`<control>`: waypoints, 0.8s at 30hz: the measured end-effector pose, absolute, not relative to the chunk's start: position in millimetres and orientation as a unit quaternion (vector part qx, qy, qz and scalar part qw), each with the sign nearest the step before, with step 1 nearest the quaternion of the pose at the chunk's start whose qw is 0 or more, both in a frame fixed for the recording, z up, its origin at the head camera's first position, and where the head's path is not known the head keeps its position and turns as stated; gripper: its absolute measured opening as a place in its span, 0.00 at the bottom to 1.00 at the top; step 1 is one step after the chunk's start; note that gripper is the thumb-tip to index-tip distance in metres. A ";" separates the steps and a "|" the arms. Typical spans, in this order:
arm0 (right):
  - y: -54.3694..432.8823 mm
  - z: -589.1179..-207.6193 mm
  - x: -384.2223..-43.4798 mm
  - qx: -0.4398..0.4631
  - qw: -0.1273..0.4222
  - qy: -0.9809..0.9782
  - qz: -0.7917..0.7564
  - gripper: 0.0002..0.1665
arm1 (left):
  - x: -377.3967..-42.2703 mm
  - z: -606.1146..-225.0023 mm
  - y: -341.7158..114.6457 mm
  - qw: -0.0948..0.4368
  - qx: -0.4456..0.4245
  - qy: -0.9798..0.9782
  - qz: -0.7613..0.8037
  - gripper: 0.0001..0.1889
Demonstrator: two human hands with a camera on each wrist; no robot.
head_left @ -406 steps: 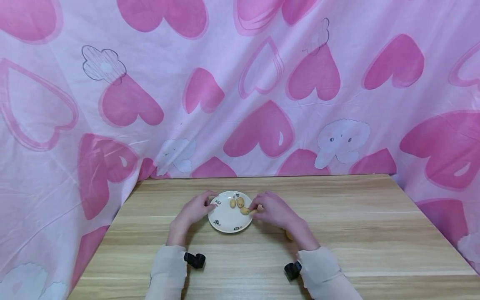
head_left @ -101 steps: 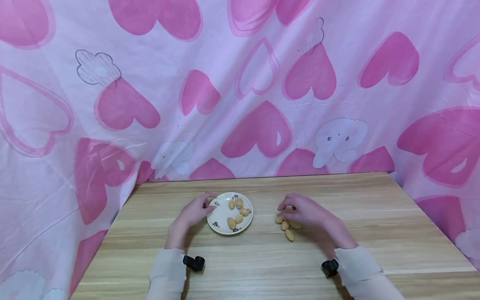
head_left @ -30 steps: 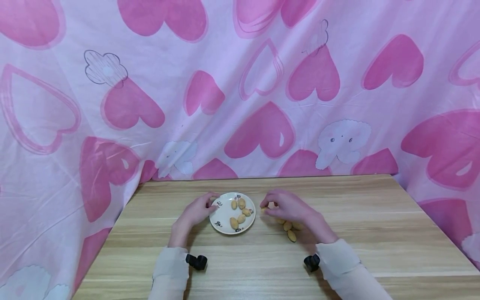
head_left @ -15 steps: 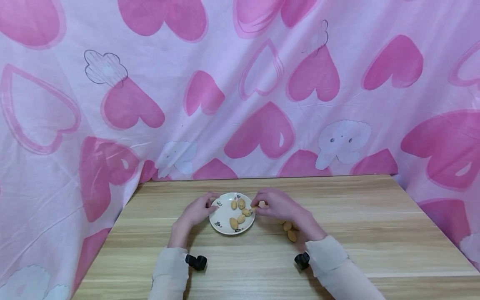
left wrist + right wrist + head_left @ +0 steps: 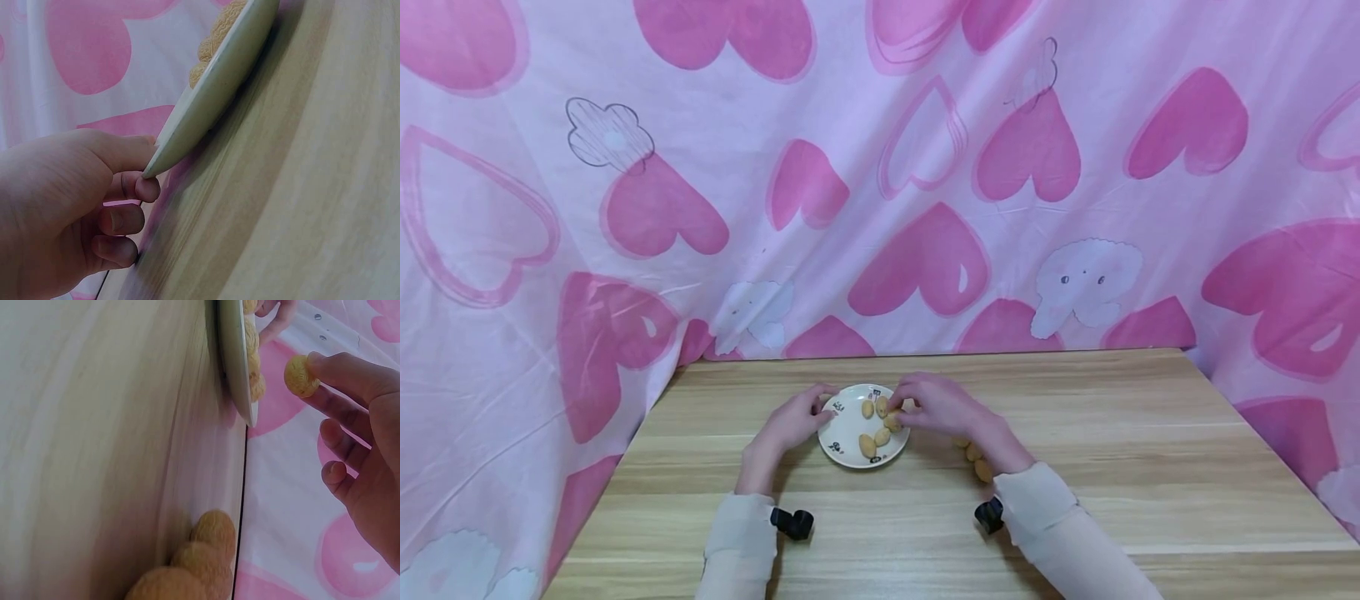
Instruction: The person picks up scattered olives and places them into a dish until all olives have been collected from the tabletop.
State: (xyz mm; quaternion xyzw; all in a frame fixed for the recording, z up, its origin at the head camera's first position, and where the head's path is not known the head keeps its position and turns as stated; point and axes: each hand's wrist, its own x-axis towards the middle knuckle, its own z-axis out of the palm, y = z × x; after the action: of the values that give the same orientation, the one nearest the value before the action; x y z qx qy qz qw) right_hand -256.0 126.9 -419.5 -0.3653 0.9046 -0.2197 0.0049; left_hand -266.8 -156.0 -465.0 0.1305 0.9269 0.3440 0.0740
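Observation:
My left hand (image 5: 793,419) pinches the left rim of a small white plate (image 5: 847,427) with dark printed motifs; in the left wrist view, thumb and index finger (image 5: 148,190) clasp the plate's edge. Several tan, wrinkled walnuts in their shells (image 5: 868,447) lie on its right half. Over the right rim is my right hand (image 5: 942,407), holding one walnut (image 5: 299,376) between thumb and index finger. The right wrist view shows that walnut off the plate's surface, the other fingers loosely curled. In the head view the fingers mostly hide it.
More walnuts (image 5: 982,471) sit in a small group on the wooden table (image 5: 880,533), right of the plate and partly behind the right forearm. A pink heart-patterned cloth (image 5: 917,258) hangs along the table's back edge. Each wrist wears a black camera (image 5: 792,523).
Over the last second my right hand has carried a walnut leftward from the table group to above the plate. Since the earliest frame, the plate has gained walnuts. My left hand stays on the rim.

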 end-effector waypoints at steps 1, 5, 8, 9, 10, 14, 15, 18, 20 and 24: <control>125.5 -419.8 -256.7 -0.370 0.001 0.903 -0.218 0.10 | -266.7 -465.1 -156.1 0.073 0.131 0.927 0.343 0.21; 120.0 -421.5 -259.3 -0.388 -0.015 0.897 -0.210 0.09 | -267.0 -466.1 -156.4 0.071 0.135 0.927 0.341 0.21; 115.1 -424.3 -261.4 -0.399 -0.020 0.895 -0.201 0.09 | -267.5 -466.7 -156.8 0.069 0.136 0.928 0.340 0.21; 113.5 -425.3 -262.1 -0.400 -0.019 0.895 -0.198 0.09 | -267.6 -466.5 -157.0 0.068 0.136 0.928 0.340 0.21; 111.6 -426.5 -262.8 -0.400 -0.017 0.895 -0.197 0.09 | -267.6 -466.4 -157.1 0.068 0.137 0.928 0.340 0.21; 104.1 -429.5 -264.4 -0.399 -0.006 0.894 -0.202 0.09 | -267.6 -466.9 -157.2 0.068 0.137 0.927 0.343 0.21; 102.5 -430.2 -264.6 -0.399 -0.006 0.894 -0.202 0.09 | -267.7 -466.7 -157.3 0.069 0.137 0.927 0.343 0.21; 98.1 -432.0 -265.4 -0.401 -0.008 0.895 -0.198 0.08 | -267.4 -466.3 -156.7 0.069 0.138 0.926 0.345 0.21; 95.5 -433.7 -266.2 -0.401 -0.009 0.896 -0.192 0.08 | -267.7 -466.3 -156.5 0.069 0.139 0.926 0.344 0.21; 90.3 -437.9 -269.2 -0.393 -0.001 0.901 -0.185 0.09 | -267.8 -465.3 -156.5 0.068 0.138 0.927 0.342 0.21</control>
State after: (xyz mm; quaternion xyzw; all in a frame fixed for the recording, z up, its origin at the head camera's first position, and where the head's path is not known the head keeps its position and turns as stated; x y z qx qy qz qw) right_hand -269.2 90.3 -437.9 -0.3926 0.9009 -0.1850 -0.0012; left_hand -267.8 -156.5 -465.3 0.1381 0.9272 0.3415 0.0679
